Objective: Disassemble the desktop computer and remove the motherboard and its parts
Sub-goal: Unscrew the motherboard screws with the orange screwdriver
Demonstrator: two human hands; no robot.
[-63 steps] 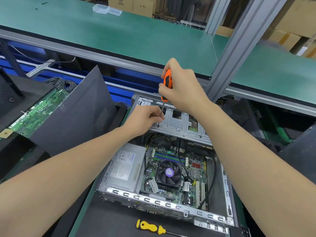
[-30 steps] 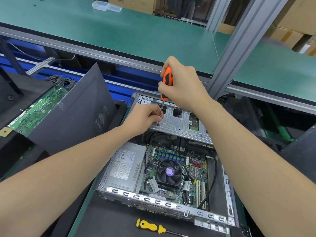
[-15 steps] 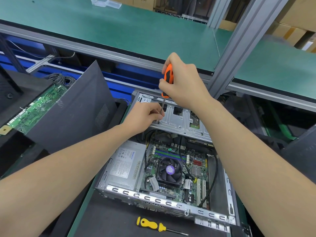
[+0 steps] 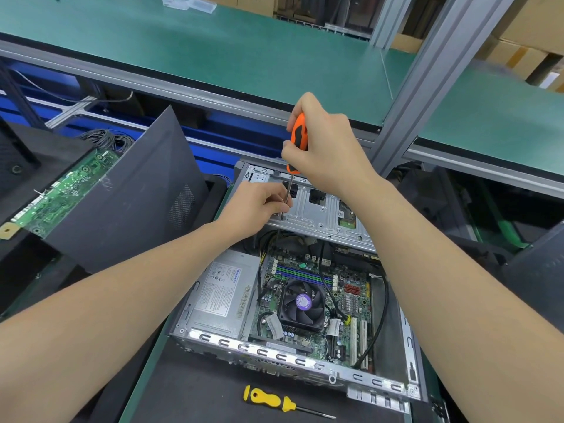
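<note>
Desktop case (image 4: 274, 355) lies open on the bench, side panel (image 4: 122, 209) propped just to its left. Motherboard (image 4: 351, 300) sits bolted in the floor of the case, fan (image 4: 302, 302) and cables attached, power supply (image 4: 225, 294) beside it.

Step in hand, as I read it: backing a screw out of the drive cage (image 4: 317, 212) at the far end of the case.

- Right hand (image 4: 323, 154) is wrapped around the handle of the orange screwdriver (image 4: 297, 138), shaft nearly upright.
- Left hand (image 4: 259, 209) pinches the lower shaft with curled fingertips, close to the cage plate (the tip itself is hidden behind the fingers, so seating in the screw head can't be confirmed).

To do it well: hold the shaft square to the plate, press down while turning so the bit does not cam out, and let the left fingers guide only, not brake. Catch the freed screw before it drops onto the board below. Yellow screwdriver (image 4: 268, 399) lies spare in front of the case.
</note>
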